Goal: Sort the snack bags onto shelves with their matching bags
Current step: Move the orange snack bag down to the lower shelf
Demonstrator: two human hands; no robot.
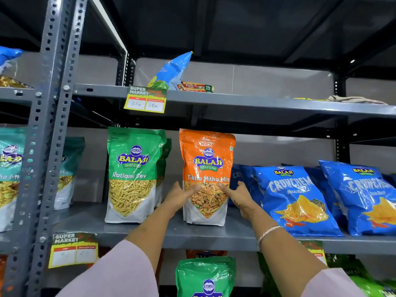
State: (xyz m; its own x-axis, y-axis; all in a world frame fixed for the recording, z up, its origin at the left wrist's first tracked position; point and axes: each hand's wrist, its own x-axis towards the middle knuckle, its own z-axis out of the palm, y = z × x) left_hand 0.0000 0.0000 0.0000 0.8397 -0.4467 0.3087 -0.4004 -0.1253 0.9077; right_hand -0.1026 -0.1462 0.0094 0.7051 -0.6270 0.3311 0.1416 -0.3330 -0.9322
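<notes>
An orange Tikha Mitha Mix bag (206, 166) stands upright on the middle shelf (162, 234). My left hand (179, 197) presses its left side and my right hand (241, 195) its right side, so both hold it. To its left stands a green Ratlami Sev bag (134, 170) with another green bag behind it. To its right lean blue Crunchem bags (293, 198), with more behind them. A second green bag (205, 277) shows on the shelf below.
Teal mix bags (10, 172) stand at the far left past the grey upright post (42, 146). The upper shelf (257, 101) carries a blue bag (171, 71), biscuit packs (196, 87) and a cloth (353, 99). Price tags (145, 99) hang from shelf edges.
</notes>
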